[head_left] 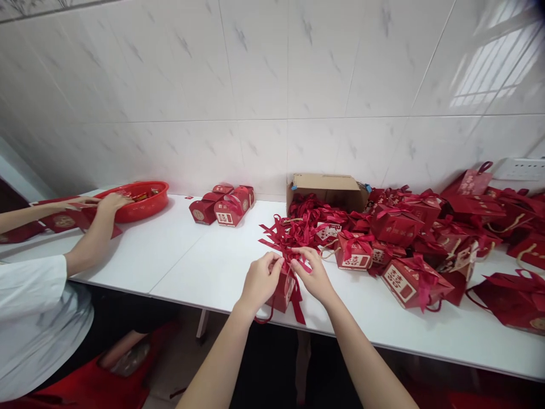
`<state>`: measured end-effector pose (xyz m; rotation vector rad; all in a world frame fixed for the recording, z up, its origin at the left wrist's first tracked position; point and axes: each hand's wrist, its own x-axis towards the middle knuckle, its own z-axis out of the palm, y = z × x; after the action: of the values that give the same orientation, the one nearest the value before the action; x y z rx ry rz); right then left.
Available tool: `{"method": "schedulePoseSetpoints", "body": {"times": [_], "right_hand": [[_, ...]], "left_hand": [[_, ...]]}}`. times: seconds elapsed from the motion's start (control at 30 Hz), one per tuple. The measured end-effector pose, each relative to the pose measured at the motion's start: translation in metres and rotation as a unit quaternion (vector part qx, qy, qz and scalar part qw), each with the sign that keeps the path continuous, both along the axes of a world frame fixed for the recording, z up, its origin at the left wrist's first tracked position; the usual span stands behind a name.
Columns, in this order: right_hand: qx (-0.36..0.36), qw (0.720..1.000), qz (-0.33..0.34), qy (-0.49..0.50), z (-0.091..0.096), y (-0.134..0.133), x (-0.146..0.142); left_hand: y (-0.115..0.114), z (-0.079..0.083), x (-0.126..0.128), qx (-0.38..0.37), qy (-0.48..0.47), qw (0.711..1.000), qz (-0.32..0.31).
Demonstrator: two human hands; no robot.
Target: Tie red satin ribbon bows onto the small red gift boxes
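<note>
A small red gift box (284, 292) stands at the near edge of the white table (204, 255), a red ribbon (297, 298) hanging down its front. My left hand (260, 279) pinches the ribbon at the box's top from the left. My right hand (313, 275) pinches it from the right, fingers closed. Both hands meet above the box. Just behind them lies a heap of loose red ribbons (298, 227).
A cardboard box (327, 190) sits against the tiled wall. Several ribbon-tied red boxes (395, 255) and red paper bags (511, 295) cover the right side. Three untied red boxes (223, 205) stand mid-left. A person in a white shirt (38, 318) at left handles red card beside a red tray (138, 200).
</note>
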<state>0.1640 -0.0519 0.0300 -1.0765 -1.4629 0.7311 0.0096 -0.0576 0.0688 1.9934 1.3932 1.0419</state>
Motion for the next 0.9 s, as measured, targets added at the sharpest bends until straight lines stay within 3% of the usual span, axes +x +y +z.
{"method": "schedulePoseSetpoints", "body": {"times": [0.13, 0.23, 0.3, 0.37, 0.5, 0.6, 0.73, 0.9], "right_hand": [[-0.035, 0.989, 0.142, 0.016, 0.029, 0.006, 0.001], [-0.059, 0.983, 0.163, 0.065, 0.052, 0.005, 0.003], [-0.046, 0.983, 0.145, 0.106, 0.066, 0.001, 0.006], [-0.024, 0.982, 0.127, 0.141, 0.077, -0.004, 0.009], [-0.013, 0.98, 0.134, 0.145, 0.083, -0.007, 0.001], [0.006, 0.992, 0.115, 0.043, 0.072, -0.001, -0.015], [-0.009, 0.991, 0.048, -0.126, 0.045, 0.009, -0.032], [-0.07, 0.977, 0.057, -0.195, 0.021, 0.014, -0.038]], "left_hand": [[-0.001, 0.043, -0.005, 0.057, 0.013, 0.998, 0.003], [-0.007, 0.057, -0.012, 0.088, -0.013, 0.996, 0.009], [-0.01, 0.047, -0.02, 0.1, -0.022, 0.994, 0.036], [-0.011, 0.026, -0.029, 0.097, -0.016, 0.992, 0.078], [-0.007, -0.02, -0.041, 0.01, -0.058, 0.992, 0.115], [-0.004, -0.036, -0.045, -0.034, -0.116, 0.982, 0.143], [-0.002, -0.043, -0.049, -0.05, -0.185, 0.967, 0.168], [-0.002, -0.052, -0.052, -0.065, -0.243, 0.954, 0.164]]}}
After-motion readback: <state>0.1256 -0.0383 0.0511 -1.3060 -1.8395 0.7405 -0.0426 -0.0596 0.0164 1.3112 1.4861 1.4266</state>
